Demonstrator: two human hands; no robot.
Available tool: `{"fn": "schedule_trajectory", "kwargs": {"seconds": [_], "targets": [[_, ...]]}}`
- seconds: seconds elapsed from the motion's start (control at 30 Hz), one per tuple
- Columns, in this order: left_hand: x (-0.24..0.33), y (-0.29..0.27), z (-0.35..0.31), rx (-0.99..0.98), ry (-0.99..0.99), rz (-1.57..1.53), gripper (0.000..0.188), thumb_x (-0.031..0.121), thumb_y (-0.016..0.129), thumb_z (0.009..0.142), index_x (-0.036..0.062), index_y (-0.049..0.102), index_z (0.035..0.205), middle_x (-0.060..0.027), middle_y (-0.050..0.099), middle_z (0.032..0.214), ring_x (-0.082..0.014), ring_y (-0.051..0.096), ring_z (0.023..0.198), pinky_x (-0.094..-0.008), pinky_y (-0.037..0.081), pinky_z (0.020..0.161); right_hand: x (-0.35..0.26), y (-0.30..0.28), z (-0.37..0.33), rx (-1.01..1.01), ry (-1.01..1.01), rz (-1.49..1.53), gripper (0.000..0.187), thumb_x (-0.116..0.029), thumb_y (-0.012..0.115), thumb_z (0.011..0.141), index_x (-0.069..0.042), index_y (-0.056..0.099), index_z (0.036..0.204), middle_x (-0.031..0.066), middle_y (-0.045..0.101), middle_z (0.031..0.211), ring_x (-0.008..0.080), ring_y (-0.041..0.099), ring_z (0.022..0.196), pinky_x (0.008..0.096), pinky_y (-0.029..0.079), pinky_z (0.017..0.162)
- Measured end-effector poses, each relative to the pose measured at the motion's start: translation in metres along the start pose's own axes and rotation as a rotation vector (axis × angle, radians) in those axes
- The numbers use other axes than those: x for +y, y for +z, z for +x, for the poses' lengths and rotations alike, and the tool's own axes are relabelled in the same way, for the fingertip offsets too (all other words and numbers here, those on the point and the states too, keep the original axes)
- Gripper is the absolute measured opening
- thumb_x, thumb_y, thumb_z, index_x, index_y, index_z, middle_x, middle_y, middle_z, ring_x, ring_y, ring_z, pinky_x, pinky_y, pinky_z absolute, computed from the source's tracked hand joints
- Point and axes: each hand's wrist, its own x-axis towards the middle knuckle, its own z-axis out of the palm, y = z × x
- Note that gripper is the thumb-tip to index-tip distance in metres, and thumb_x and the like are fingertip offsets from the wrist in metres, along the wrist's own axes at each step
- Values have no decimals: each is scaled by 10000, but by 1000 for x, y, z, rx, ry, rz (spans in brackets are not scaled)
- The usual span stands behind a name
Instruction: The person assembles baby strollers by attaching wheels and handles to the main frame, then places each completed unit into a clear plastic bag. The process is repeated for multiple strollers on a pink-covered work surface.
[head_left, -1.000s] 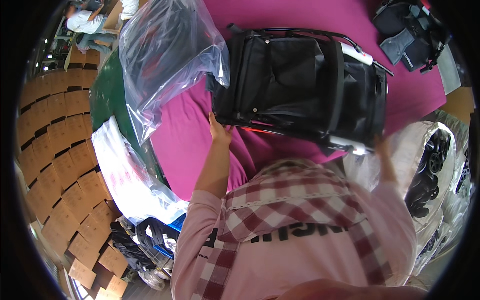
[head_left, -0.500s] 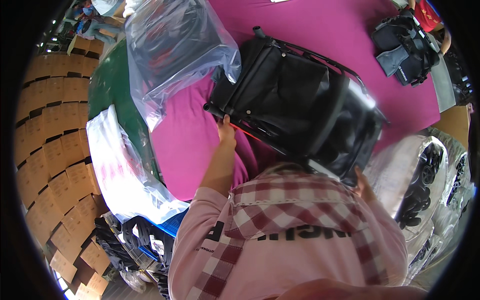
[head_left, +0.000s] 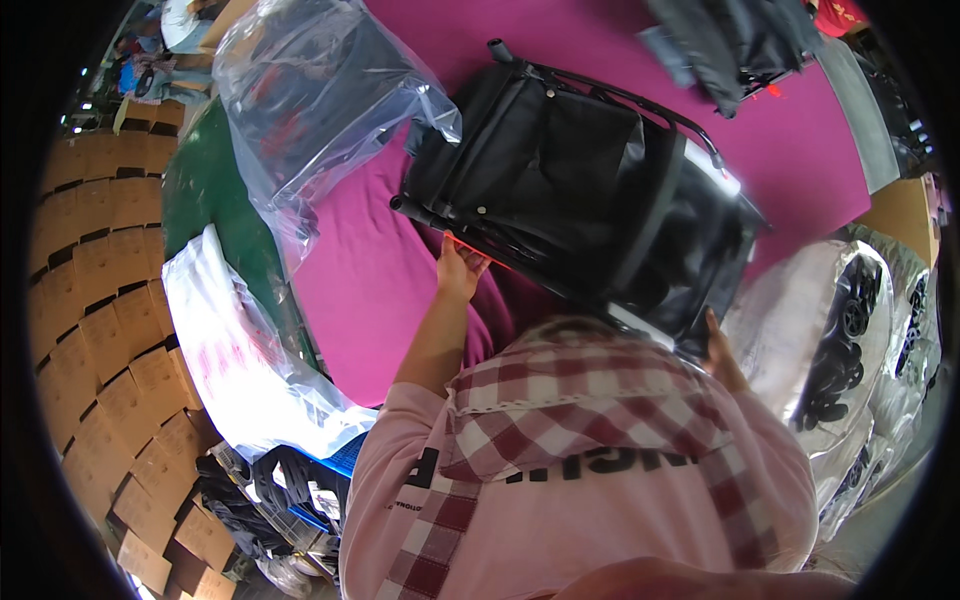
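Observation:
A black stroller frame (head_left: pixel 570 140) with fabric stretched over its tubes lies tilted across the pink-covered table in front of me. Its right end looks glossy. My left hand (head_left: pixel 460 268) grips the near side rail beside a thin red strip, the fingers tucked against the tube. At the near right corner, my right hand (head_left: pixel 719 352) is closed round the edge, with most of its fingers hidden behind it. A clear plastic bag (head_left: pixel 330 110) with dark contents sits just left of the frame.
The pink cloth (head_left: pixel 350 290) covers the table. White plastic sheeting (head_left: pixel 240 340) hangs at the left edge over a blue crate (head_left: pixel 345 455). Stacked cartons (head_left: pixel 110 290) fill the left. Bagged black wheels (head_left: pixel 840 340) stand at right. Another dark fabric item (head_left: pixel 735 45) is at the far right, near a person in red.
The frame and both hands have shifted slightly left in view. My left fingers have changed position along the rail. At the far right, the dark fabric item has been lifted and turned.

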Motion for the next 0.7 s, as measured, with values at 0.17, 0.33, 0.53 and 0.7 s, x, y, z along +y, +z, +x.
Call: {"fn": "schedule_trajectory", "kwargs": {"seconds": [0.17,0.33,0.53,0.7], "targets": [[14,-10,17,-28,-4,-48,415,541,534,885,134,572,962,-14,602,755,-180,587,723,-360,479,719,1,18,-15,-8,10,-13,1097,-739,662,656,-35,318,1423,144,384,1436,300,426,1275,559,320,987],[27,15,7,-59,-58,-32,450,562,572,853,138,570,1005,-18,579,796,-177,556,759,-373,458,748,-3,13,-17,72,25,-49,1001,-728,640,690,-45,372,1371,122,503,1317,276,514,1177,540,358,953],[30,3,-18,-102,19,10,517,590,550,857,138,527,1105,-47,566,948,-220,554,912,-418,421,846,-29,39,-69,72,-15,-81,780,-692,668,698,-94,544,1184,53,655,1066,204,632,973,478,428,835],[17,-18,-43,-63,39,-54,522,573,527,882,124,500,1147,-55,555,985,-237,557,933,-418,441,837,-44,25,-61,119,-18,-224,889,-734,663,658,-113,505,1274,67,614,1167,250,592,1055,505,391,874]]}}
